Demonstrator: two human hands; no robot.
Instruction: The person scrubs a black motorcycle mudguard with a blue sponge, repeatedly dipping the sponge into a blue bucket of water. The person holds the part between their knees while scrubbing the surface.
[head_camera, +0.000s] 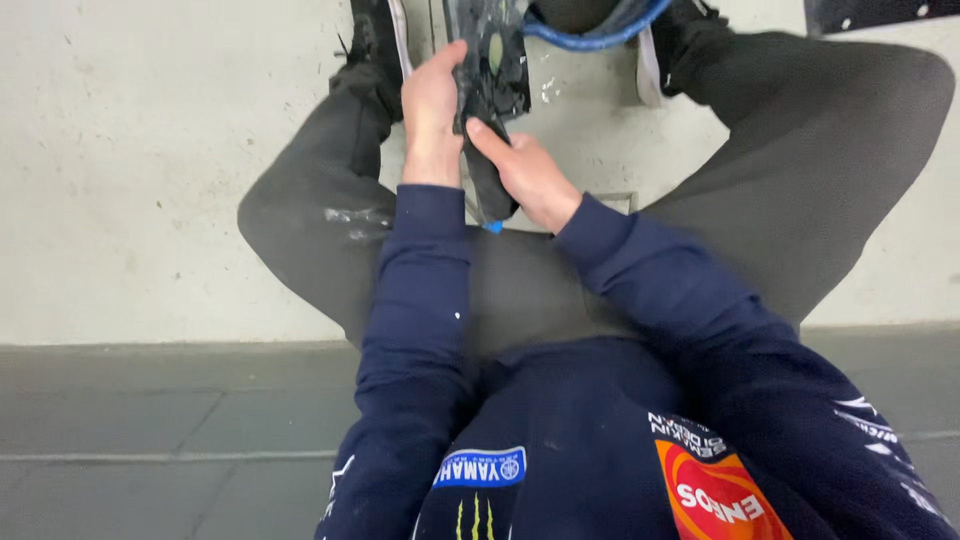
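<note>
Head view, upper middle of the frame: a long, dark, grimy rubber-like strip (488, 110) runs top to bottom between both hands, left hand (432, 105) gripping its upper edge, right hand (525, 175) fingers clamped lower down.

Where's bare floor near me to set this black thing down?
Pale concrete floor outside the left knee is bare. Between the feet it is crowded: both hands on the dark ragged object, blue hose.
</note>
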